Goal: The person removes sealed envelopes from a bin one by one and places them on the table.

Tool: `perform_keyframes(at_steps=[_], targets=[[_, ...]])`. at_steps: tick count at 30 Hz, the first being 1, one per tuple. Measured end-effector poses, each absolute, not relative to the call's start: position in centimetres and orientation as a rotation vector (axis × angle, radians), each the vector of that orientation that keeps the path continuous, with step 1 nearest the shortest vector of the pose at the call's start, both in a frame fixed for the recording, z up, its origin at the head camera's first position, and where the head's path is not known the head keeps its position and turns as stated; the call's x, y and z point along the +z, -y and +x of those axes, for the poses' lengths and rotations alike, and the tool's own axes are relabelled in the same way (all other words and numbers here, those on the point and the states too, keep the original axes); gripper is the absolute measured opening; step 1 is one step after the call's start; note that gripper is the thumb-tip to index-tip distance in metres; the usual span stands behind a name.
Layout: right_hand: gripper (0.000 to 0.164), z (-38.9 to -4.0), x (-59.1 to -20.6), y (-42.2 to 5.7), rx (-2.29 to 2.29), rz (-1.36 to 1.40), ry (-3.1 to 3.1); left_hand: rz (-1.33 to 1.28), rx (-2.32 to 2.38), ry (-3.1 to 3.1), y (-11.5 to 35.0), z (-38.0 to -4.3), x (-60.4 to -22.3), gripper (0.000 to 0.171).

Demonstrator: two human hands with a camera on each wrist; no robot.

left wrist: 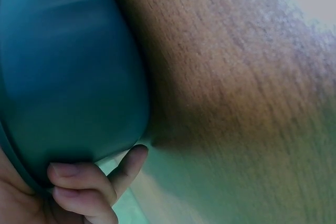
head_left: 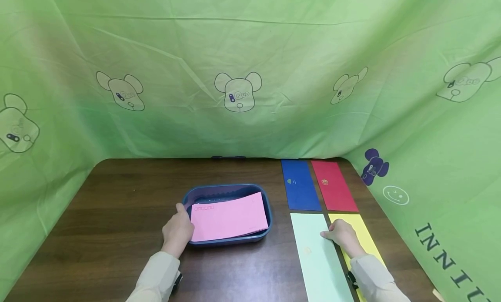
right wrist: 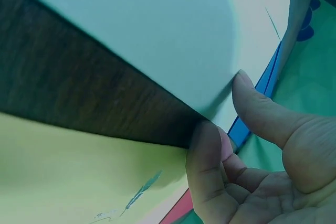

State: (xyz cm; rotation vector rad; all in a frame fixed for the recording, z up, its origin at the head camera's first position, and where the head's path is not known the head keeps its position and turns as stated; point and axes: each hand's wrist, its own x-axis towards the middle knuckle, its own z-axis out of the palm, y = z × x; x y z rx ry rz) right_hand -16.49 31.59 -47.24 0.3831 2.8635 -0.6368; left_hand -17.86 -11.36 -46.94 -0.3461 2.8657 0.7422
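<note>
A blue plastic basket [head_left: 231, 239] stands on the table, holding a stack of pink envelopes [head_left: 231, 217] with postcode boxes printed at the upper left. My left hand [head_left: 178, 229] grips the basket's left end; in the left wrist view, curled fingers [left wrist: 79, 177] hold its rim. At the right lies a pale green envelope [head_left: 313, 254]. My right hand [head_left: 344, 236] pinches its right edge, thumb on top and index finger at the edge, as the right wrist view shows. Partly beneath that hand and sleeve is a yellow envelope [head_left: 365, 234].
Behind the pale green and yellow envelopes lie a blue envelope [head_left: 301, 186] and a red envelope [head_left: 336, 189], side by side. A green printed cloth [head_left: 176, 132] hangs along the back and sides of the brown wooden table [head_left: 117, 223].
</note>
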Motion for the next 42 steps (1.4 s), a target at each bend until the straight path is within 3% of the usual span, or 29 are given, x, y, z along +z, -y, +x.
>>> perform_keyframes(at_steps=[12,20,33,42], targets=[[0.029,-16.3,-47.0,-31.5,-0.636,0.370,-2.853,-0.349,0.748,-2.869,11.3,-17.8,-46.9,0.062],[0.018,-16.7,-46.7,-30.2,-0.641,0.306,-2.903,-0.347,0.744,-2.866,11.3,-17.8,-46.9,0.062],[0.024,-19.3,-46.9,-22.0,-1.014,0.169,-3.017,-0.345,0.745,-2.864,11.4,-17.8,-46.8,0.065],[0.035,-20.7,-48.0,-17.2,-1.323,0.271,-2.854,-0.352,0.743,-2.868,11.2,-17.9,-47.0,0.061]])
